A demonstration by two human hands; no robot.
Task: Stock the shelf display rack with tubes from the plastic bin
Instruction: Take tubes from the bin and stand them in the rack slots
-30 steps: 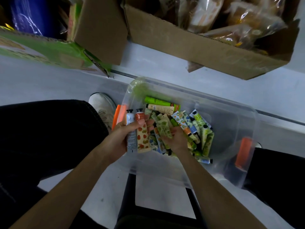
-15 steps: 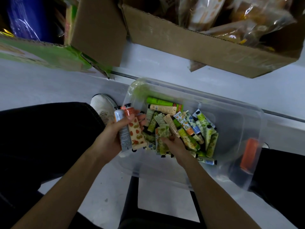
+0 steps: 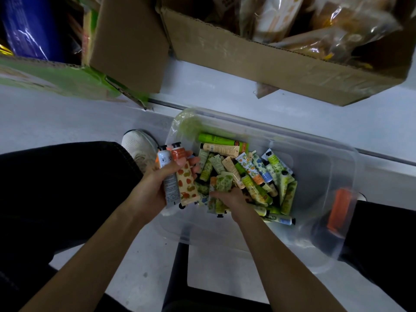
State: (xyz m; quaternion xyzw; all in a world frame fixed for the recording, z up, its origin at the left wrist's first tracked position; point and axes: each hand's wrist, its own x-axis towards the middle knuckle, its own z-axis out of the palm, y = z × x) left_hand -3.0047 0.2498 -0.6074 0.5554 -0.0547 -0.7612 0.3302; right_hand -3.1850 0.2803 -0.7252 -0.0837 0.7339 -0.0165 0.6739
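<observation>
Head view, centre: left hand (image 3: 155, 188) still grips two tubes (image 3: 181, 184); right hand (image 3: 229, 198) has dug leftward through the plastic bin (image 3: 319, 176), grip we cannot tell; gathering continues.

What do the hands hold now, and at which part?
The left hand grips two tubes round their middles, caps away. The right hand lies on the pile in the bin; its hold cannot be told.
</observation>
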